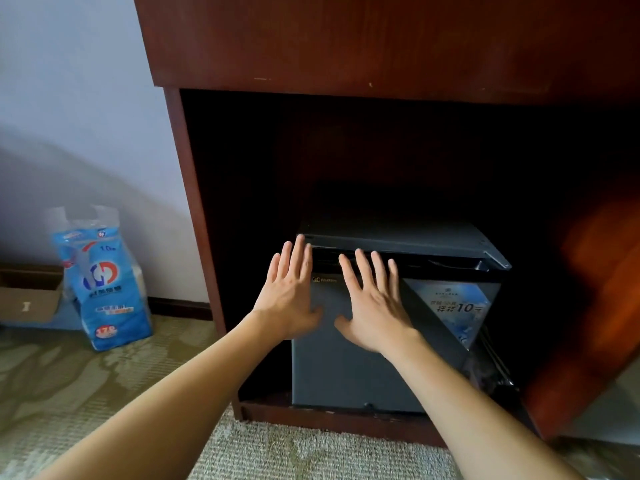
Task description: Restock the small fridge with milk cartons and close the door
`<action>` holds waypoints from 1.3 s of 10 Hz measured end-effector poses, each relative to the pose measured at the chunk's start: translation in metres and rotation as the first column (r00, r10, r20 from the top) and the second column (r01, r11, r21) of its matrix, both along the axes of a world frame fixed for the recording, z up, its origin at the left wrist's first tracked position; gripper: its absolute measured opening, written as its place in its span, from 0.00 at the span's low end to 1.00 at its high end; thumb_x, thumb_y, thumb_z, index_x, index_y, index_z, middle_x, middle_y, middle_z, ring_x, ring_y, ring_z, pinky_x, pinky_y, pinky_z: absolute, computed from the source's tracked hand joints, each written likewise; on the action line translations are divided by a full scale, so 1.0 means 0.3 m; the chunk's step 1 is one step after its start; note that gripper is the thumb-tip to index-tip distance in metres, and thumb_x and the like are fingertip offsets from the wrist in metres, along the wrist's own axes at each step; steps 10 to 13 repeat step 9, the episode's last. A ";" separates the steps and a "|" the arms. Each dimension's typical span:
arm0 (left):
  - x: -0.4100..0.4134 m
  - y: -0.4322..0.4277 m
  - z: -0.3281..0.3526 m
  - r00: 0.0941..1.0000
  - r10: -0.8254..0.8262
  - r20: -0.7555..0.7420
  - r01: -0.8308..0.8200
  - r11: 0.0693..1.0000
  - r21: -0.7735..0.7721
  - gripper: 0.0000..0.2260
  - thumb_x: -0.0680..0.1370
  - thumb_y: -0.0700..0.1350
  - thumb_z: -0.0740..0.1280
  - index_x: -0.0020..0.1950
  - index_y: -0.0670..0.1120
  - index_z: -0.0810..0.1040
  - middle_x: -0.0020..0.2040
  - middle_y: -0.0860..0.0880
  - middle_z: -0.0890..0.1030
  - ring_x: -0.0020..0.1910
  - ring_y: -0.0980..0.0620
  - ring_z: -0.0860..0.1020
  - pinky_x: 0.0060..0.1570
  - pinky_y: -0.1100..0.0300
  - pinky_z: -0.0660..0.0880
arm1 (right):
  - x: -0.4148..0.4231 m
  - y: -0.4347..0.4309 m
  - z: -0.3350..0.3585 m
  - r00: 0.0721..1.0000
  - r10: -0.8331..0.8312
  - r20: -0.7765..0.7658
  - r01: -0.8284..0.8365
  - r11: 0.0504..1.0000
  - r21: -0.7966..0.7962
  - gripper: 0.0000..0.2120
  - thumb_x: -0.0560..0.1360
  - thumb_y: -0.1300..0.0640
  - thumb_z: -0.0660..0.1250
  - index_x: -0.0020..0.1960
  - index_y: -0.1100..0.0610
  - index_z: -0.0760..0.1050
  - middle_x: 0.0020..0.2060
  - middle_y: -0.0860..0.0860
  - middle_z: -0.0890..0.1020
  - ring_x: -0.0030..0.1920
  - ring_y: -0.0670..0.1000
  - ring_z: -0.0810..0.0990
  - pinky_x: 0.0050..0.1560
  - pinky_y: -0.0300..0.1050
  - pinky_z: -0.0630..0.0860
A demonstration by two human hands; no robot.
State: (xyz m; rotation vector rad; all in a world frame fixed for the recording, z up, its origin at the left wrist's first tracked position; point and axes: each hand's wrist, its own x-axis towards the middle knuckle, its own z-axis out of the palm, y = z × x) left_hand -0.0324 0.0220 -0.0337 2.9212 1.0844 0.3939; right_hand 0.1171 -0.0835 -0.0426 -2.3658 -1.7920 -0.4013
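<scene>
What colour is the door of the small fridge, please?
The fridge door is plain bluish grey, best seen in the head view.

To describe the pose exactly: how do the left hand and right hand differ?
The left hand is at the left edge of the fridge door, fingertips reaching its top; the right hand is nearer the middle and slightly lower. The left hand is beside the small logo; the right hand is beside the blue sticker. Both are open, with fingers straight and spread.
</scene>
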 end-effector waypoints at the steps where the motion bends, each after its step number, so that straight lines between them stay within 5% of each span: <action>1: 0.024 0.030 0.002 1.000 0.015 -0.017 -0.015 1.000 0.008 0.50 0.75 0.61 0.64 0.79 0.42 0.31 0.77 0.44 0.26 0.77 0.43 0.29 0.78 0.45 0.40 | 0.012 0.020 -0.001 1.000 -0.006 0.001 0.006 1.000 0.003 0.50 0.73 0.38 0.63 0.81 0.51 0.33 0.80 0.57 0.38 0.79 0.63 0.34 0.76 0.65 0.33; 4: 0.045 0.068 0.011 0.997 0.016 -0.077 -0.016 1.000 0.003 0.51 0.75 0.62 0.64 0.79 0.43 0.29 0.77 0.45 0.25 0.77 0.42 0.30 0.78 0.46 0.39 | 0.026 0.044 0.011 0.999 -0.031 0.014 0.032 0.998 -0.055 0.51 0.73 0.39 0.63 0.80 0.50 0.31 0.80 0.57 0.36 0.79 0.63 0.34 0.75 0.66 0.33; 6: 0.015 0.049 0.103 0.988 -0.050 -0.143 0.044 0.998 -0.048 0.45 0.78 0.56 0.62 0.80 0.43 0.34 0.79 0.46 0.29 0.78 0.45 0.30 0.78 0.47 0.37 | 0.030 -0.004 0.134 0.981 0.003 -0.194 -0.039 0.982 -0.184 0.45 0.76 0.42 0.61 0.81 0.48 0.36 0.81 0.52 0.37 0.79 0.57 0.33 0.77 0.60 0.35; 7: -0.019 -0.001 0.147 0.987 -0.121 -0.110 0.129 0.989 0.074 0.40 0.79 0.51 0.59 0.81 0.44 0.35 0.80 0.46 0.33 0.79 0.46 0.33 0.78 0.49 0.37 | 0.016 -0.066 0.222 0.964 0.036 -0.263 -0.076 0.987 -0.143 0.40 0.79 0.45 0.60 0.82 0.50 0.39 0.81 0.48 0.42 0.80 0.52 0.38 0.79 0.55 0.41; 9: -0.063 -0.112 0.315 0.968 -0.250 -0.039 0.249 0.916 0.314 0.35 0.80 0.49 0.59 0.82 0.47 0.43 0.82 0.46 0.42 0.81 0.47 0.41 0.79 0.50 0.40 | -0.019 -0.210 0.394 0.991 0.118 -0.063 -0.117 0.993 0.019 0.35 0.81 0.46 0.58 0.82 0.52 0.46 0.81 0.49 0.50 0.80 0.51 0.46 0.79 0.53 0.46; 13: -0.063 -0.112 0.315 0.968 -0.250 -0.039 0.249 0.916 0.314 0.35 0.80 0.49 0.59 0.82 0.47 0.43 0.82 0.46 0.42 0.81 0.47 0.41 0.79 0.50 0.40 | -0.019 -0.210 0.394 0.991 0.118 -0.063 -0.117 0.993 0.019 0.35 0.81 0.46 0.58 0.82 0.52 0.46 0.81 0.49 0.50 0.80 0.51 0.46 0.79 0.53 0.46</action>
